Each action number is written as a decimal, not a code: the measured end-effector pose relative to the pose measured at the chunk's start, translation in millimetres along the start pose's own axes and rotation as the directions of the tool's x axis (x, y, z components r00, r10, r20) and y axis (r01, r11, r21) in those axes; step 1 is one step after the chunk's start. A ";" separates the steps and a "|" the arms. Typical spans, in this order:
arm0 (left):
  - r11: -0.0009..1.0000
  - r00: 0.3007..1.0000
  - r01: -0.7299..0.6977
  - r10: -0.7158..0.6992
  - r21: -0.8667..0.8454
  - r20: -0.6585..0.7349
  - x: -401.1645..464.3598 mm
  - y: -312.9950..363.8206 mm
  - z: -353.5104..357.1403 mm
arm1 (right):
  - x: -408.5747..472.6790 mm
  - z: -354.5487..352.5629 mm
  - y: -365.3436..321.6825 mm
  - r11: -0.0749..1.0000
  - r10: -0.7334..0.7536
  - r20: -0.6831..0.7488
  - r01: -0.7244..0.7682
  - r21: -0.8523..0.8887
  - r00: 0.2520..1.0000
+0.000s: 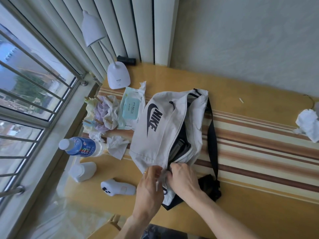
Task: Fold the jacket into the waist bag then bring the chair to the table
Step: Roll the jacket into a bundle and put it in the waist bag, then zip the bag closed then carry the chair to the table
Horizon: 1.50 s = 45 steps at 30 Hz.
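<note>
A white waist bag point(165, 125) with a black logo lies on the yellow striped table point(250, 138), its black strap point(212, 135) trailing along the right side. The main zip gapes open and dark folded fabric, apparently the jacket point(179, 149), shows inside. My left hand point(150, 183) pinches the bag's near end. My right hand point(183, 178) grips the bag at the near end of the zip opening, fingertips tucked into it. A wooden chair part point(114, 221) shows at the bottom edge, below the table.
Left of the bag lie a wet-wipes pack point(131, 107), crumpled tissues point(117, 145), a bundle of cloths with pegs point(103, 112), a lying bottle point(81, 147), a white cup point(82, 171) and a white controller point(117, 188). A desk lamp point(117, 76) stands at the back. More crumpled tissue point(309, 125) lies far right.
</note>
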State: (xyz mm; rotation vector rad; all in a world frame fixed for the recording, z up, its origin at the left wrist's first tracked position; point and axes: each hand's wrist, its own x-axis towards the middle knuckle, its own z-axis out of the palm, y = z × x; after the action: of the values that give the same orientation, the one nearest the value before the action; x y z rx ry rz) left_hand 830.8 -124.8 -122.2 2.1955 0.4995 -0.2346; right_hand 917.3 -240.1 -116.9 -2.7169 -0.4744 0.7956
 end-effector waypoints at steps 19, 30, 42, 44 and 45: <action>0.990 0.999 -0.028 0.030 0.139 -0.016 9.3 13.4 -13.5 | 77.8 -133.7 28.6 0.980 -0.008 0.225 -0.037 0.198 0.974; 0.990 1.000 0.027 -0.026 0.140 -0.010 4.9 1.2 -14.5 | 212.9 -202.9 77.0 0.713 0.450 0.007 -0.364 0.600 0.893; 0.995 0.999 0.009 -0.014 0.099 0.047 -3.3 -9.7 -4.3 | 81.5 -82.2 86.5 0.847 0.284 -0.110 -0.195 0.495 0.953; 0.996 0.999 0.017 -0.020 0.086 0.037 -6.6 -8.1 -2.0 | 45.0 -55.0 80.0 0.852 0.216 -0.058 -0.159 0.499 0.975; 0.996 0.999 0.019 -0.022 0.083 0.030 -8.2 -6.9 -0.8 | 28.7 -43.5 74.8 0.854 0.184 -0.034 -0.143 0.500 0.982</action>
State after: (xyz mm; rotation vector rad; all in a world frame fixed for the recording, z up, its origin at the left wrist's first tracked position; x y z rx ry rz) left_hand 820.4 -122.5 -123.9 2.2643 0.5032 -0.3048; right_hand 981.9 -304.4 -120.7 -2.3075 -0.0055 0.7242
